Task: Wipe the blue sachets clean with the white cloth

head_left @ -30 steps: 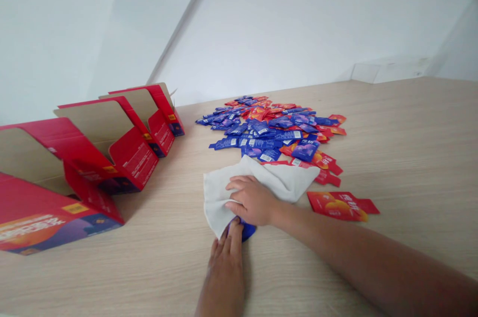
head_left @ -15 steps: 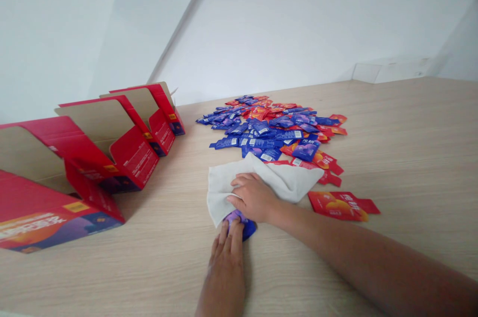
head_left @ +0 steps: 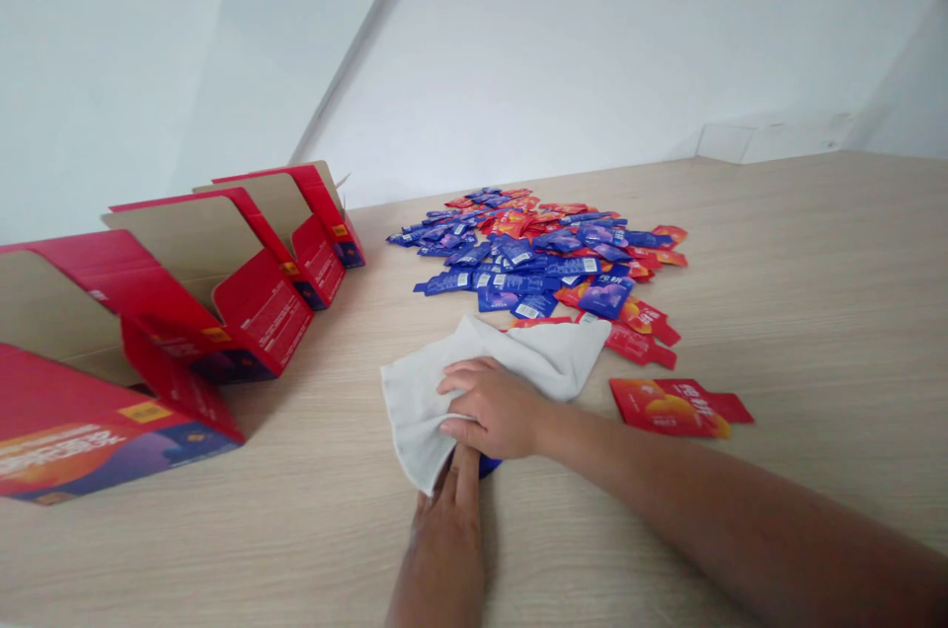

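A white cloth (head_left: 426,391) lies spread on the table under my right hand (head_left: 500,408), whose bent fingers press down on it and grip it. A blue and purple pouch (head_left: 489,466) is mostly covered by the cloth and my hands; only a blue edge shows. My left hand (head_left: 448,519) rests with outstretched fingers on the near end of that pouch, its fingertips hidden beneath the cloth's edge. To the right of my right hand, a red pouch with orange fruit on it (head_left: 667,407) lies flat by itself.
Beyond the cloth is a loose pile of blue and red pouches (head_left: 518,253). Several open red cartons stand in a row on the left, the nearest carton (head_left: 81,411) close to the table's front. A white wall (head_left: 592,45) rises behind the wooden table (head_left: 815,292).
My right hand has slid the cloth left and toward me, over the pouch and my left fingertips. My left hand stays nearly in place.
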Tool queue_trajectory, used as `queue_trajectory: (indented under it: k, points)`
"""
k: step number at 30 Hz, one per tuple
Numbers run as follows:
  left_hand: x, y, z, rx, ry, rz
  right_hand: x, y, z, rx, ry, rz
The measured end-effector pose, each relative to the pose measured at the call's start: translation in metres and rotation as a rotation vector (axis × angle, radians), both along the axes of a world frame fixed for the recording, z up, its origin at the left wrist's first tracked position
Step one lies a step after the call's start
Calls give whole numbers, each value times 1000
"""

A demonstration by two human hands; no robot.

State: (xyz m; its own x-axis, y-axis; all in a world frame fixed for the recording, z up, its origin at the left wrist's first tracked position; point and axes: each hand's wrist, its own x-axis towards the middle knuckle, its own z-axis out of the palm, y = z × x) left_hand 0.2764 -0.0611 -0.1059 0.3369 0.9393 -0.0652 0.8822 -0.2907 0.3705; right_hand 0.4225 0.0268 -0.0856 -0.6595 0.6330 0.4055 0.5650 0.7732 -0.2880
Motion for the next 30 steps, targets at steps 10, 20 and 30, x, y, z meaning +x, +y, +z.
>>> queue_trajectory:
  k: [10,20,30]
  points:
    - [0,-1,6,-17,141,-11,3,8,-2,-31,15,-308]
    - [2,0,3,0,43,-13,2,2,-1,-7,8,-19]
    - [1,1,5,-21,108,-9,-1,2,2,-25,-9,-138]
